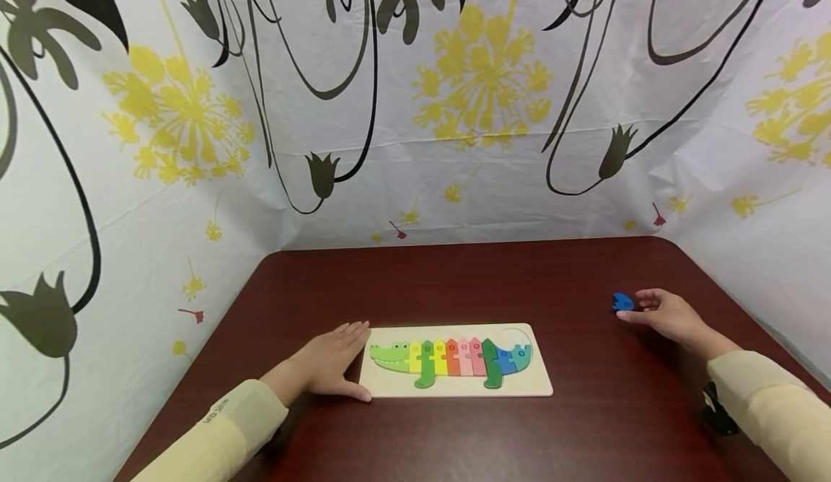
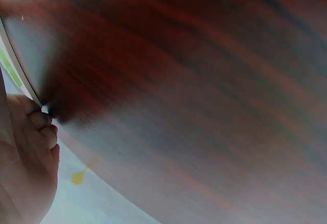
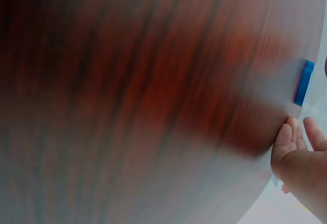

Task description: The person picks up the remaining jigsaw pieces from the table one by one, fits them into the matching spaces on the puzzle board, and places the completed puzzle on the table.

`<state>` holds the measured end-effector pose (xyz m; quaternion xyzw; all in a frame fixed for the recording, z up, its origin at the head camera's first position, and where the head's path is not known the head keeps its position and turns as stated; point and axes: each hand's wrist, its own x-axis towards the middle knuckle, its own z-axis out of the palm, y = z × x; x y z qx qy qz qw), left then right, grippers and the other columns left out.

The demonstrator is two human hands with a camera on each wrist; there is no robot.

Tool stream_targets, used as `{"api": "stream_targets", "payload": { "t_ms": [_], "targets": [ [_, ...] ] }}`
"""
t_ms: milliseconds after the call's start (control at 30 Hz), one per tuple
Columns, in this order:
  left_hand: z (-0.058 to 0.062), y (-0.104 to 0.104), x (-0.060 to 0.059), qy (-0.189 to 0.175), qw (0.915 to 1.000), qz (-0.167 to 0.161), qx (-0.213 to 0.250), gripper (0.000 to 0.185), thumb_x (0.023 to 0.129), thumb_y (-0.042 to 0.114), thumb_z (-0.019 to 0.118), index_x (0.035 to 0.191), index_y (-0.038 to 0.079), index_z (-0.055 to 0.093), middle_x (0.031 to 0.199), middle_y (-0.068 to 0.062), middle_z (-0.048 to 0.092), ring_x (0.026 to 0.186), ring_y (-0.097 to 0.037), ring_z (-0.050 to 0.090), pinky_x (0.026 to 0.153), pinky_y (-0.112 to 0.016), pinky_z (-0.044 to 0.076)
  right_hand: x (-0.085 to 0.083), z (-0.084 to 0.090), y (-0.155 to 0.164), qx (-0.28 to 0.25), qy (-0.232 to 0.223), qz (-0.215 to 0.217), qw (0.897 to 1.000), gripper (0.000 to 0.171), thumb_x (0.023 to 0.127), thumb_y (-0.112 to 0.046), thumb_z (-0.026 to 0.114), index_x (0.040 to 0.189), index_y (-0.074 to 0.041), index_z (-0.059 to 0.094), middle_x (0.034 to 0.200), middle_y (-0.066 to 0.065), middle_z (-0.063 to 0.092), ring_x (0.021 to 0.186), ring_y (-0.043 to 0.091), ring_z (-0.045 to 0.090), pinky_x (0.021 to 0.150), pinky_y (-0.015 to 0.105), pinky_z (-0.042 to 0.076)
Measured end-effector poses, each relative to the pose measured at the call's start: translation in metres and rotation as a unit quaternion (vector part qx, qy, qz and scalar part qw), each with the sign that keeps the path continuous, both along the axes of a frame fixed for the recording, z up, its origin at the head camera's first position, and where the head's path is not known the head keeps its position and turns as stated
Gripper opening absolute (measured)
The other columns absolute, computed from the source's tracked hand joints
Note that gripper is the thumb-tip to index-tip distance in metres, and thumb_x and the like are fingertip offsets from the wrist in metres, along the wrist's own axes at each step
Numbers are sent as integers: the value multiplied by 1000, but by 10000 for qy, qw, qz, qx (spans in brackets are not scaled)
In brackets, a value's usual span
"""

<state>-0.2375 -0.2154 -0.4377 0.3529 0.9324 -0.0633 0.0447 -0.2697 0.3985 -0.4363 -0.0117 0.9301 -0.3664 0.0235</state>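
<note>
right hand (image 1: 669, 314) beside blue piece (image 1: 622, 301), no legible writing

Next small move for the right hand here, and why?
Probably pinch the blue piece and lift it off the table. The right hand lies right beside it, fingers at its edge but not clearly gripping. The crocodile puzzle board shows an unfilled curved slot at its tail end, and the left hand rests flat against the board.
</note>
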Motion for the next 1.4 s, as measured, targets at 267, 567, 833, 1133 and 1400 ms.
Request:
{"api": "stream_targets", "payload": {
  "t_ms": [267,567,833,1133,1400],
  "targets": [
    [-1,0,0,-33,10000,8,17,119,75,88,41,153,-1,24,158,-16,22,145,-27,20,116,-39,20,-5,-2,3,-36,-17,195,9998,84,90,-43,68,133,21,35,125,39,43,110,48,46,87,54,47],
    [0,0,0,-99,9999,62,33,120,74,88,41,153,0,24,158,-15,22,145,-26,20,115,-39,22,-11,-6,5,-90,-70,252,9996,81,91,-40,68,135,19,34,126,37,42,109,46,45,86,50,46],
    [1,0,0,-78,10000,-1,21,118,76,87,42,152,-2,25,158,-17,22,145,-27,20,115,-40,21,-13,-8,5,116,86,424,9990,84,88,-40,71,137,19,34,125,38,42,107,46,45,86,53,45],
    [0,1,-1,-31,10000,-34,-8,118,76,87,42,152,-1,25,158,-17,22,145,-27,20,116,-40,21,-13,-5,3,196,69,430,9989,78,90,-37,70,134,19,38,121,39,45,106,48,46,87,58,44],
    [1,1,0,-53,10000,-5,-42,118,75,87,41,153,-1,24,158,-16,21,145,-26,20,116,-39,21,-11,-3,1,288,157,356,9988,68,92,-29,69,131,20,42,117,37,48,102,45,48,82,52,46]
  ]
}}
